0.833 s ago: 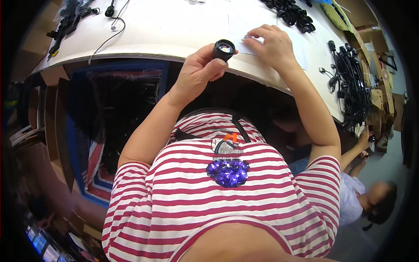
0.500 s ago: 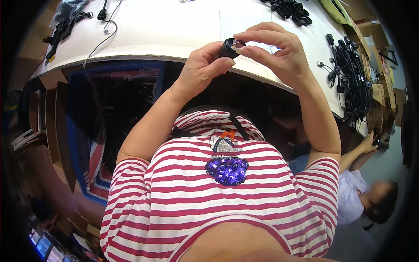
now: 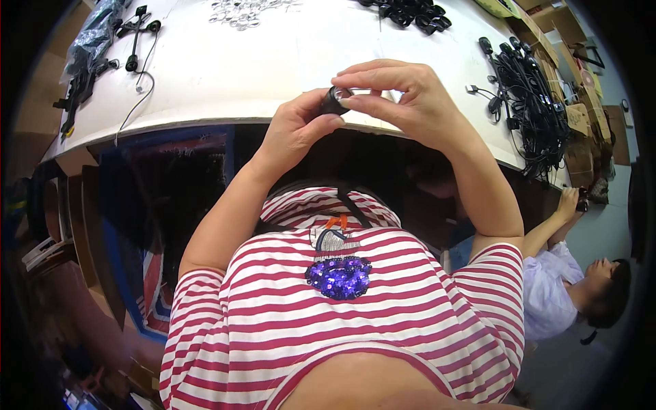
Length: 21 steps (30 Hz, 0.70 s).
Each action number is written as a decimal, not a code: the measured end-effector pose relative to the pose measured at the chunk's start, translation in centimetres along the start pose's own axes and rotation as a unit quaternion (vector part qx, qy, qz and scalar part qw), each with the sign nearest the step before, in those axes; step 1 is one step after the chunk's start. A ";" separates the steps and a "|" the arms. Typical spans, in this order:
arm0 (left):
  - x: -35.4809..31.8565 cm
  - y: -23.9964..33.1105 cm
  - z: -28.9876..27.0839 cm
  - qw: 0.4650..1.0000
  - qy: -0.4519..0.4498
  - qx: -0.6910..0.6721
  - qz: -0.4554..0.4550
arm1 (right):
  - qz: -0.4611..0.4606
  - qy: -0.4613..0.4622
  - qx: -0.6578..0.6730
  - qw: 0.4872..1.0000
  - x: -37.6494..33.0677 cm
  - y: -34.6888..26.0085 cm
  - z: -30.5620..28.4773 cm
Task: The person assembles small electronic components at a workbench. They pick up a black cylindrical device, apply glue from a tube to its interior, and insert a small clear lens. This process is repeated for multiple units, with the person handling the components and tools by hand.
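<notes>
My left hand [image 3: 295, 126] is closed round a short black cylindrical housing [image 3: 331, 104], held just above the near edge of the table. Its round mouth faces toward my right hand [image 3: 406, 99]. Between the thumb and forefinger of that hand is a small clear round lens [image 3: 342, 95], at the mouth of the housing. Fingertips partly cover the lens, so I cannot tell how deep it sits.
Several loose clear lenses [image 3: 247, 12] lie at the table's far side, with black ring-like parts [image 3: 417, 15] to their right. Bundled black cables [image 3: 536, 109] lie along the right edge. Cabled black parts [image 3: 134, 51] lie at left. Another person [image 3: 553, 290] sits at right.
The view has shifted, bringing the loose lenses into sight at the top. Both hands appear farther left and lower, still together, with the lens now more covered by the right fingertips.
</notes>
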State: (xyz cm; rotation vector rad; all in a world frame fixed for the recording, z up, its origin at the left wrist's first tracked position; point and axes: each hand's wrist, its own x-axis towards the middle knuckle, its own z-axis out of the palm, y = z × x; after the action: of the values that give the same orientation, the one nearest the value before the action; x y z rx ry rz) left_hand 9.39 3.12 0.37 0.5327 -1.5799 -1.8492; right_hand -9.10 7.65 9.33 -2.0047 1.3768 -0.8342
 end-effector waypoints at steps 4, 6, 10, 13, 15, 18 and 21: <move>0.1 0.8 0.6 0.999 0.030 -0.017 0.001 | -0.015 0.040 0.004 0.999 0.0 0.4 -1.3; 0.1 0.8 0.4 0.999 0.026 -0.019 0.003 | 0.086 0.140 -0.027 0.986 1.2 3.4 -2.8; -0.3 0.6 0.0 0.999 0.038 -0.010 0.008 | 0.163 0.220 -0.301 0.914 3.9 11.1 -5.4; -0.7 0.9 -0.3 0.999 0.037 -0.021 0.022 | 0.230 0.209 -0.365 0.878 4.9 14.1 -5.3; -1.0 1.0 -0.6 0.998 0.041 -0.020 0.032 | 0.245 0.202 -0.379 0.869 5.3 14.9 -5.4; -1.4 1.0 -1.2 0.998 0.055 -0.016 0.038 | 0.250 0.197 -0.357 0.878 5.0 15.8 -6.2; -1.6 0.9 -1.7 0.997 0.063 -0.032 0.038 | 0.241 0.175 -0.304 0.905 5.0 14.6 -6.4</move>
State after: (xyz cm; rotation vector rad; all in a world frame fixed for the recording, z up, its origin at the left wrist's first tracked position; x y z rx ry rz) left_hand 11.87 2.94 0.73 0.5414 -1.4342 -1.7678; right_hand -21.21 -2.27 3.47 -1.8221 2.4593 -0.5891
